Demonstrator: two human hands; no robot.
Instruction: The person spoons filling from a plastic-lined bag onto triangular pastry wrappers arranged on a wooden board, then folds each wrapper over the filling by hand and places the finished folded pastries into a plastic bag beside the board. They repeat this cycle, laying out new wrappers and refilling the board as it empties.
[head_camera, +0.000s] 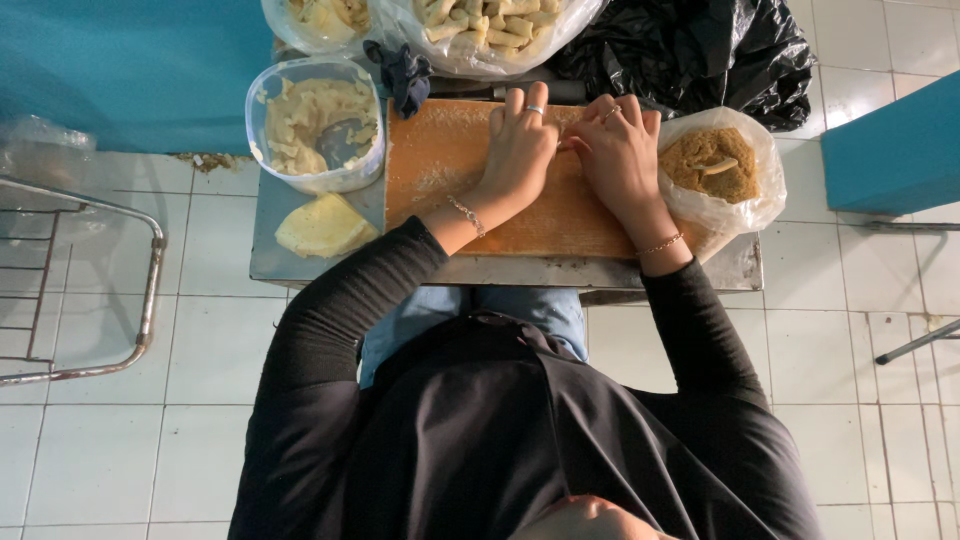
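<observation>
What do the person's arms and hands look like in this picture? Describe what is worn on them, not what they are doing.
Both arms wear long black sleeves, pushed up short of the wrists. The left hand has a ring and a thin chain bracelet. The right hand also has a ring and a thin gold-coloured bracelet.

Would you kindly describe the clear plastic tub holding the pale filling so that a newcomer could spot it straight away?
Start at the small metal table and its orange wooden board, where the left hand and right hand rest. Just left of the board's far corner stands the clear plastic tub of pale yellowish mash. Unlike the bags around it, it is rigid, with a spoon sunk in it.
</observation>
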